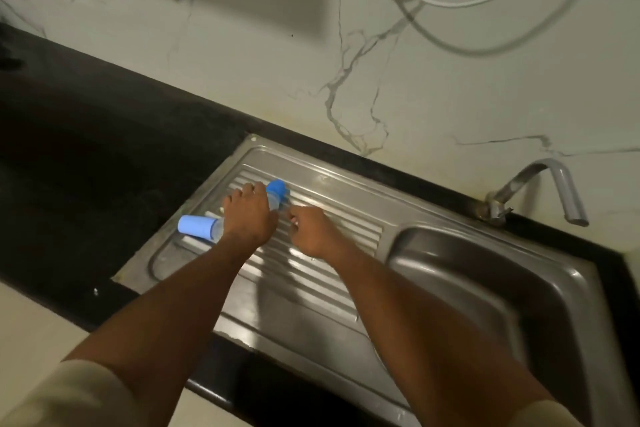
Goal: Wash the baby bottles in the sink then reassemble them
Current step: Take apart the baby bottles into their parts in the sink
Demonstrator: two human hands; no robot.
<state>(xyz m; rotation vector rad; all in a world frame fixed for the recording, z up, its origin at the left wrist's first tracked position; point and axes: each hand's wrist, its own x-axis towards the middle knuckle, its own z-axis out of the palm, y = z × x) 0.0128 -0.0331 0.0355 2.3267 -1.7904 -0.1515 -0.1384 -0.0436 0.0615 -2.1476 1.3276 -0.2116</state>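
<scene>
Two baby bottles are on the steel drainboard (313, 282): the lying bottle (195, 226) at far left, then the left hand (247, 215), fingers clamped on the blue-topped bottle (276, 191). Just beside it, the right hand (311, 230) has its fingers curled; whether they hold anything, nobody can tell. The basin (485, 288) sits at right.

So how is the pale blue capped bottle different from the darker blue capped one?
The pale-capped bottle lies on its side on the drainboard; the darker-capped bottle stands more upright, held by the left hand. The pale-capped bottle's cap is flat-ended; the darker-capped bottle's is rounded. Both have blue caps and clear bodies.
</scene>
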